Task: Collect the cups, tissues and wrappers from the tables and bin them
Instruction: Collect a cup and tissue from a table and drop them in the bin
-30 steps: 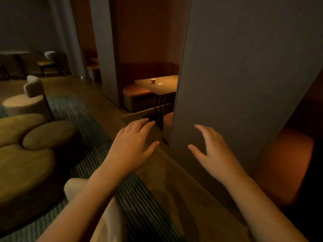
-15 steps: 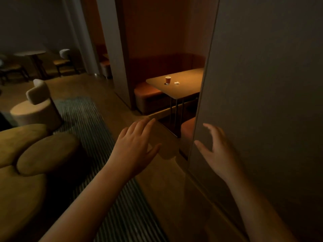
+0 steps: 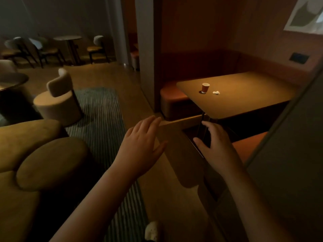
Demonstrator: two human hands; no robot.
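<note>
**While left hand [image 3: 139, 145] and right hand [image 3: 218, 147] hover empty, cup [image 3: 205, 87] stands far ahead**

A grey panel [image 3: 288, 172] rises just right of the right hand, hiding part of the table [image 3: 244, 102] beyond. The cup stands upright there, well past both hands, 1 tissue [image 3: 216, 92] just beside it. Both hands face palm-down, fingers loosely spread, gripping nothing.

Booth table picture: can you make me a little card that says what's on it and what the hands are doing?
table: booth table, lit, orange bench beside it
cup: red cup, upright on the table
tissue: white crumpled tissue, right of the cup, not touching
left hand: open, empty, short of the table
right hand: open, empty, short of the table
</note>
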